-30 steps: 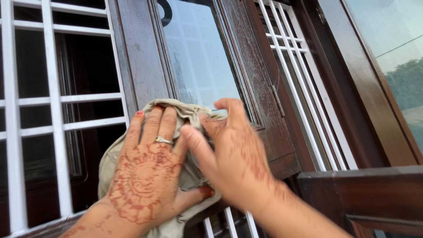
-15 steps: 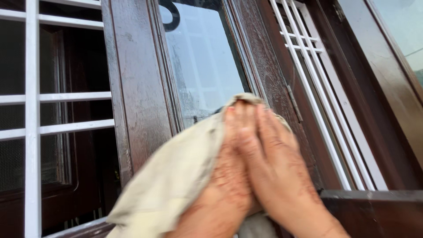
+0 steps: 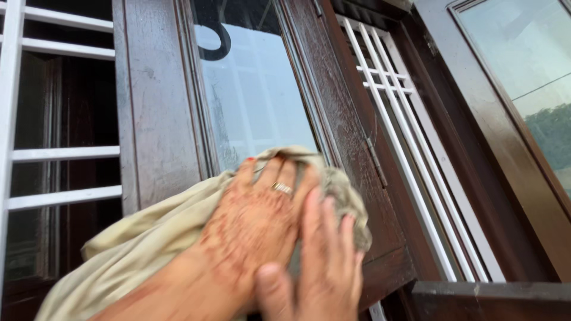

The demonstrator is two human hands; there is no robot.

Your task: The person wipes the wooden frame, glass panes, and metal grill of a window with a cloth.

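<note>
A beige cloth (image 3: 148, 238) is pressed against the lower part of a glass pane (image 3: 250, 101) set in a dark brown wooden window shutter (image 3: 154, 119). My left hand (image 3: 253, 229), patterned with henna and wearing a ring, lies flat on the cloth with fingers spread, holding it to the glass. My right hand (image 3: 321, 261) rests partly over the left hand and on the cloth's right edge, fingers pointing up. The cloth's loose end hangs down toward the lower left.
White metal window bars (image 3: 59, 154) run at the left and a second white grille (image 3: 404, 137) at the right behind the shutter. Another brown-framed glass shutter (image 3: 523, 89) stands open at far right. A dark wooden ledge (image 3: 493, 297) lies at bottom right.
Both hands with the cloth have moved over the pane: from lower left, right and up, then back left. My left hand now lies on top of the cloth again.
</note>
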